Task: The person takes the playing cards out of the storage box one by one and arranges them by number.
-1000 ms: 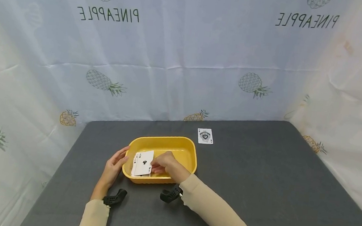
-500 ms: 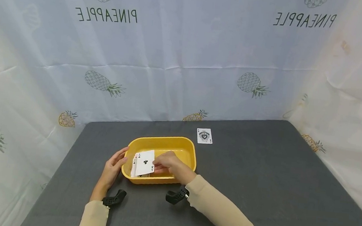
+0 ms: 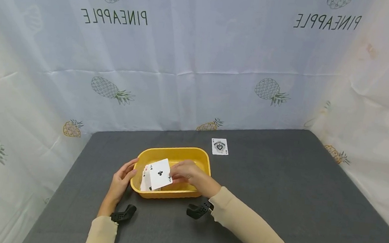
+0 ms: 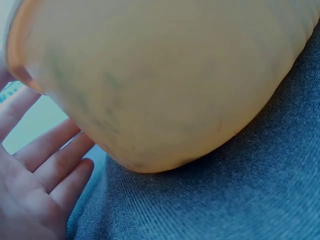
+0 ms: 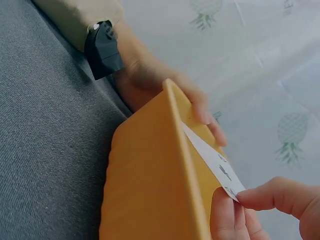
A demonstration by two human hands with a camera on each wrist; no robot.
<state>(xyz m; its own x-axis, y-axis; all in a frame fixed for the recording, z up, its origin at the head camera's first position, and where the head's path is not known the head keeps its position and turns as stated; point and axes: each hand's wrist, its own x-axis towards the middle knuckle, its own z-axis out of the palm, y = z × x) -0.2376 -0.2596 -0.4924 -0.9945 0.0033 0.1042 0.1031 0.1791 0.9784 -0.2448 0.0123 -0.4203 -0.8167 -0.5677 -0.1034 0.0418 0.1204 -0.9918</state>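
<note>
Yellow plastic tub point(image 3: 187, 193) sits low and left of centre in the head view, on the grey table point(image 3: 277, 207). At its left end the left hand point(image 3: 120, 181) rests against the outer wall with fingers point(image 4: 47, 160) straight and relaxed, gripping nothing. Over the tub's middle, the right hand point(image 3: 189, 174) pinches an ace of clubs point(image 3: 160, 174) by its right edge between thumb and fingertips, the card tilted up above the rim. More cards point(image 3: 145, 179) lean inside the left end; how many is hard to tell. Another card point(image 3: 220, 146) lies flat just beyond the tub's upper right corner.
</note>
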